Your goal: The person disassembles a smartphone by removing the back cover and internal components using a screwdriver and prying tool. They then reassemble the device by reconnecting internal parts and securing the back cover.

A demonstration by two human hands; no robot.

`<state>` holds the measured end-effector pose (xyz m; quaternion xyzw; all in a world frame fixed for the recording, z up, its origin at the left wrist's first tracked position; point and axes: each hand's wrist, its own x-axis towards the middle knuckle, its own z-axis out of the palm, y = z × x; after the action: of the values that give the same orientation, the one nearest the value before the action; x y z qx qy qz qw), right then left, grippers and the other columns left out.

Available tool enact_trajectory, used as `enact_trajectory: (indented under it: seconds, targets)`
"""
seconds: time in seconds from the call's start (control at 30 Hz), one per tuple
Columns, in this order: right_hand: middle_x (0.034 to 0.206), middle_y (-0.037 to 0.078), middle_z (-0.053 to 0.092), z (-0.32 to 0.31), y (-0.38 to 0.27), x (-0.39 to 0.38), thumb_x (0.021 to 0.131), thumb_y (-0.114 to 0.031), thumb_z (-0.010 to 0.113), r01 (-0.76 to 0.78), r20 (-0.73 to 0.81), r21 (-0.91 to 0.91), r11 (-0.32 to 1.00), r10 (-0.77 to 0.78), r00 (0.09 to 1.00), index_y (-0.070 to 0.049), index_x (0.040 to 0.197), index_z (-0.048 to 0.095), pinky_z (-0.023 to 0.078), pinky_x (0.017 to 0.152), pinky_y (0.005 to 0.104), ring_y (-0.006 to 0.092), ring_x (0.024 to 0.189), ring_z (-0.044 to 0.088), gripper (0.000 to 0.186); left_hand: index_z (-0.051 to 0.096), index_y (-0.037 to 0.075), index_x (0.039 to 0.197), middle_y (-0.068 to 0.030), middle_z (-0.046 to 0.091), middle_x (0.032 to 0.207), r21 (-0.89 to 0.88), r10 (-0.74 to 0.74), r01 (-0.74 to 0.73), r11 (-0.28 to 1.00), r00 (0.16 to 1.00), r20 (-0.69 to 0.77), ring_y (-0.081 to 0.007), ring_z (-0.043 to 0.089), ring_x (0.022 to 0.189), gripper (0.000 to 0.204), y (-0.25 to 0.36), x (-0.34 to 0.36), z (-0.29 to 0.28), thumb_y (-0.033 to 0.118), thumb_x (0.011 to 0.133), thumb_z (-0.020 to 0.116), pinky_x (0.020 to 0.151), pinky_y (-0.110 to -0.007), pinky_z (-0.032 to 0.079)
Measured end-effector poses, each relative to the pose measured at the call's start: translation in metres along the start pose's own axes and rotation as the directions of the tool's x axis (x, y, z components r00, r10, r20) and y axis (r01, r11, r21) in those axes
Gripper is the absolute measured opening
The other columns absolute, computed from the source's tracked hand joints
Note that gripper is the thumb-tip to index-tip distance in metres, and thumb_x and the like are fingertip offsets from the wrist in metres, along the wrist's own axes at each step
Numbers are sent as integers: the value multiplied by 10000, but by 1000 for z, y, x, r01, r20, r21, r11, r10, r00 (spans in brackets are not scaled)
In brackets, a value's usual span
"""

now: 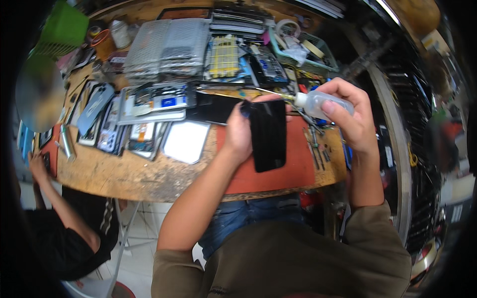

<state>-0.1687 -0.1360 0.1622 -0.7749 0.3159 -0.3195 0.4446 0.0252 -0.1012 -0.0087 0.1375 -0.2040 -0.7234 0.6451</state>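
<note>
A black smartphone (268,136) is held upright over the red mat (233,179), gripped along its side by my left hand (239,130), whose thumb is at the upper left corner. My right hand (350,111) is closed round a translucent squeeze bottle (315,103) with a white cap, tipped sideways. Its long thin nozzle (273,93) points left, just over the phone's top edge; whether it touches cannot be told. Thin tools (315,149) lie at the mat's right side. A dark flat panel (211,109) lies behind my left hand.
Stacked bubble-wrap packs (166,49), disassembled phones (144,139), a white tray (185,141) and a plastic basket (303,49) crowd the wooden bench (139,181). A co-worker's hand (37,164) is at the bench's left end, beside a metal stool frame (124,223). Dark racks (417,198) stand at the right.
</note>
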Motion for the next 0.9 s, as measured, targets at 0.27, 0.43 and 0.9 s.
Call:
enact_trajectory:
  seconds: [0.27, 0.43, 0.9]
  targets:
    - [891, 71, 761, 9, 15, -4, 944, -245, 843, -93, 52, -243, 965, 109, 993, 7, 1045, 771, 557, 706, 316, 127, 793, 707, 281, 558, -49, 1529, -195, 740, 1343, 35, 53, -54, 998, 998, 28, -274, 727, 1196, 749, 6, -3, -5, 521, 1170, 230, 1086, -403, 561]
    - [891, 114, 777, 18, 20, 6, 933, -246, 847, -30, 74, -314, 949, 56, 996, 6, 1071, 778, 582, 740, 351, 182, 815, 748, 296, 568, -42, 1526, -161, 741, 1334, 80, 85, -91, 993, 994, 65, -256, 718, 1196, 743, 6, -3, -7, 527, 1172, 246, 1071, -403, 568]
    - [961, 65, 766, 11, 33, -2, 950, -202, 816, -43, 68, -316, 948, 68, 995, 10, 1122, 761, 570, 777, 316, 130, 872, 711, 279, 559, -20, 1538, -177, 726, 1366, 187, 101, -105, 977, 994, 29, -282, 709, 1224, 761, 2, 0, -8, 518, 1140, 198, 1096, -430, 563]
